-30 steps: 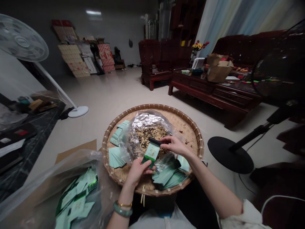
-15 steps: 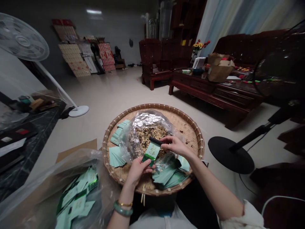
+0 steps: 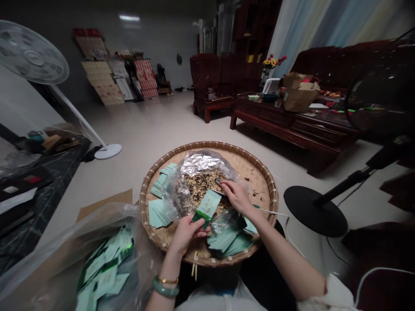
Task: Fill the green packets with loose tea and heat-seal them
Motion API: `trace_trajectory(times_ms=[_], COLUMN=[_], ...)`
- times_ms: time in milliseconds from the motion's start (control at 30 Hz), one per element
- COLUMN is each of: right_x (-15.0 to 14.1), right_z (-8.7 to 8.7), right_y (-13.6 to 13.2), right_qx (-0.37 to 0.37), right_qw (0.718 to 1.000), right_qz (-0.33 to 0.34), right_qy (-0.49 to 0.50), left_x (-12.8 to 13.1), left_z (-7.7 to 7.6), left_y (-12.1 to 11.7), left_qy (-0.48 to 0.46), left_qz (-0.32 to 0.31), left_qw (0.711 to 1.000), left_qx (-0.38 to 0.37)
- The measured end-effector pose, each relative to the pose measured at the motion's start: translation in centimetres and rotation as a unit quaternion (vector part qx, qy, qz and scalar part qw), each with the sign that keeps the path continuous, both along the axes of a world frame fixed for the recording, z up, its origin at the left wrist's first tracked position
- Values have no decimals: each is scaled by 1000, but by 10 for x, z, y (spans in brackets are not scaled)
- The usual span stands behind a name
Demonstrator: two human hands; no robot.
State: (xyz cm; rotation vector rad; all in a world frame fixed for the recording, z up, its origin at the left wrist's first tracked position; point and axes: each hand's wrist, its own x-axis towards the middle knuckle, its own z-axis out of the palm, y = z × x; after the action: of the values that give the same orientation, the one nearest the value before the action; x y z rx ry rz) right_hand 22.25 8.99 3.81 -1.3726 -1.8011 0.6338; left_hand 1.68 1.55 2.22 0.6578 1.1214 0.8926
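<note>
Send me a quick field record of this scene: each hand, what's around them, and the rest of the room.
left hand: holds a green packet
right hand: holds a small metal tool
things: woven tray, foil bag, dried mix, stacked packets
rest: plastic bag, standing fan

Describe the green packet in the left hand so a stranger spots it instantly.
A round woven bamboo tray lies before the person. Above it, the left hand grips a pale green packet with a dark green end, tilted over a foil bag. Unlike the stacked packets nearby, it alone is held up.
</note>
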Motion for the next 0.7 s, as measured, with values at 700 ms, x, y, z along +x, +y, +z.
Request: trace_trajectory(times_ms=[700], right_x=[-3], right_z=[17], right_y=[-27], right_qx=[-277], right_qw=[897], right_qz=[338], right_qy=[71], left_x=[-25], left_z=[4], left_y=[-3], left_qy=[-194], left_qz=[375], left_qw=[889], left_qx=[176])
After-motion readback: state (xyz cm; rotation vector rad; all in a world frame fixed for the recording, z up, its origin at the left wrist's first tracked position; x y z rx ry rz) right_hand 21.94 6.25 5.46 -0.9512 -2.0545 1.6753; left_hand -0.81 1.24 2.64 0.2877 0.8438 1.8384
